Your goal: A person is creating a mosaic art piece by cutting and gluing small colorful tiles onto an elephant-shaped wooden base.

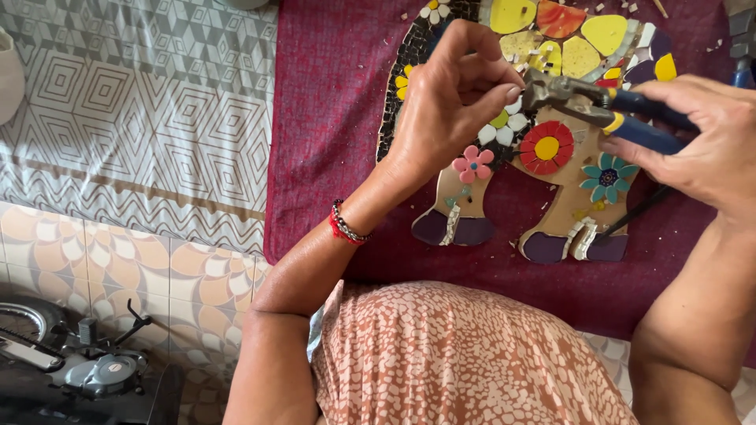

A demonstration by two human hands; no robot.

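**Two hands at a mosaic animal, pliers meeting fingertips**

Nearest the camera, the person's patterned dress [465,362] fills the lower middle. The left forearm rises from it, with a red and dark beaded bracelet [344,224] at the wrist.

On the dark red cloth [331,102] lies a flat mosaic animal [543,169]. Its purple feet sit near the cloth's near edge, and its body runs up to the far edge. A pink flower [473,163], a red and yellow flower [546,147] and a teal flower [607,177] are set on its legs.

The left hand [449,98] hovers above the animal's left side, fingers curled and tips pinched together. What they pinch is too small to tell.

The right hand [705,138] comes in from the right edge, closed around the blue and yellow handles of the pliers [598,106]. The metal nose of the pliers points left and meets the left fingertips.

Farther up, larger yellow and orange tiles [551,24] cover the animal's back. Left of the cloth lies a grey patterned sheet [134,102] over a tiled floor [118,260].
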